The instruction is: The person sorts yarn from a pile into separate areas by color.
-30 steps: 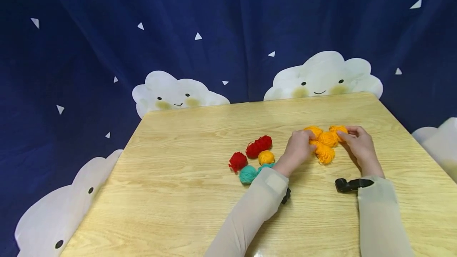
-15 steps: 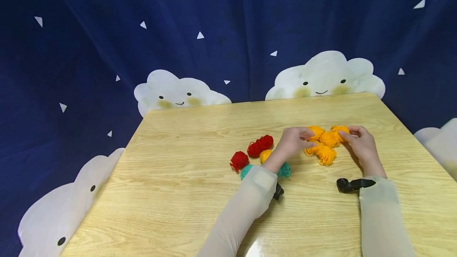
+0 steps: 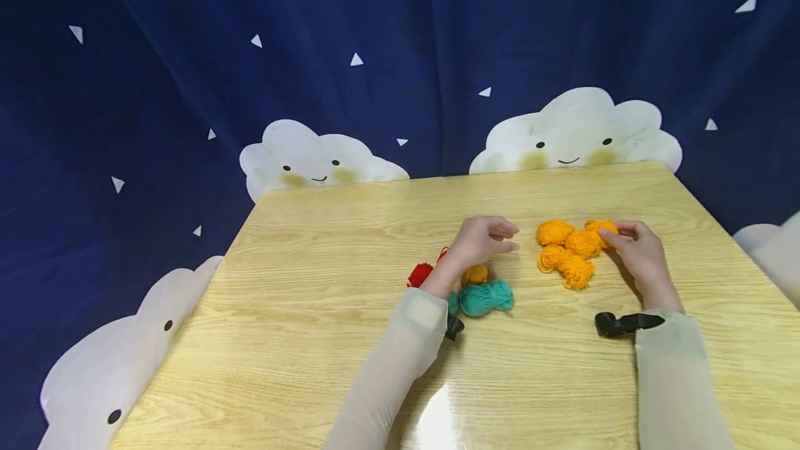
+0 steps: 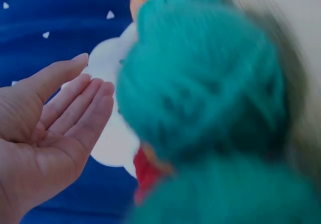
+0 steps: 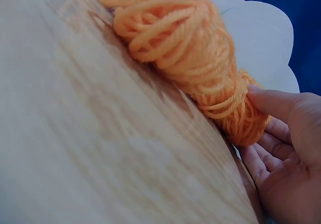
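Observation:
At the right of the head view, my right hand (image 3: 640,255) pinches the right end of an orange yarn skein (image 3: 582,243) lying on the table. The right wrist view shows the thumb on one side of the yarn (image 5: 200,68) and the fingers on the other. A rounder orange bundle (image 3: 555,232) and another orange skein (image 3: 565,266) lie close against it. My left hand (image 3: 482,238) hovers over the other yarn, holding nothing, fingers extended and thumb apart. Below it lie a teal skein (image 3: 478,300), an amber ball (image 3: 476,274) and a red ball (image 3: 420,274), partly hidden by the arm.
The wooden table (image 3: 300,297) reaches back to a dark blue curtain (image 3: 350,5) printed with white clouds. A black wrist camera (image 3: 619,323) sits on the right sleeve, and another (image 3: 454,327) on the left one.
My left hand has let go of the orange yarn and moved left, over the red and teal yarn. My right hand keeps its pinch; the whole head view has shifted slightly.

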Demonstrator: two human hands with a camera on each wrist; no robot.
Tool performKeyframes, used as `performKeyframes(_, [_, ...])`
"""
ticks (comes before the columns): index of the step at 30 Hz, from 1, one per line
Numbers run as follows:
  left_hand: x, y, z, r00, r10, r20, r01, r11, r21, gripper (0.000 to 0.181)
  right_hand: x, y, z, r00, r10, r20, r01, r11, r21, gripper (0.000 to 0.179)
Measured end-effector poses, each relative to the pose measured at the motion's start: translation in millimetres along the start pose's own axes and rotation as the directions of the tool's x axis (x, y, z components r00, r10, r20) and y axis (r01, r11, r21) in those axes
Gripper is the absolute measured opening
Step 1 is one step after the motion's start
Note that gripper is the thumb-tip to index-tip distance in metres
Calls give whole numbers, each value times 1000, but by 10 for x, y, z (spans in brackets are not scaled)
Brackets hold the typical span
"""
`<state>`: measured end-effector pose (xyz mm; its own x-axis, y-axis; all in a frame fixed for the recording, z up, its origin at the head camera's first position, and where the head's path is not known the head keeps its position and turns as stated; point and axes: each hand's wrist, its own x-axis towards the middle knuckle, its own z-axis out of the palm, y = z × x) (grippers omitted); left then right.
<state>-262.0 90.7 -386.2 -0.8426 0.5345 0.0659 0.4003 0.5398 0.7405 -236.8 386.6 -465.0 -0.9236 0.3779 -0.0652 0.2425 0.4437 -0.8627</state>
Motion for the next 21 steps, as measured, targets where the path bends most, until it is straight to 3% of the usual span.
performKeyframes(10, [-127,-292,-167,996,40,81,-39,999,-11,29,0,-9,-22,1000,-6,25,5,999,39,68])
performKeyframes(16, [-227,-362,-222,988,16,153,-15,1000,-7,30,7,-9,-29,1000,6,15,-7,1000,20,69])
performKeyframes(21, [-271,-399,-244,981,-18,195,4,997,74,33,6,-11,-29,1000,6,18,-6,999,38,66])
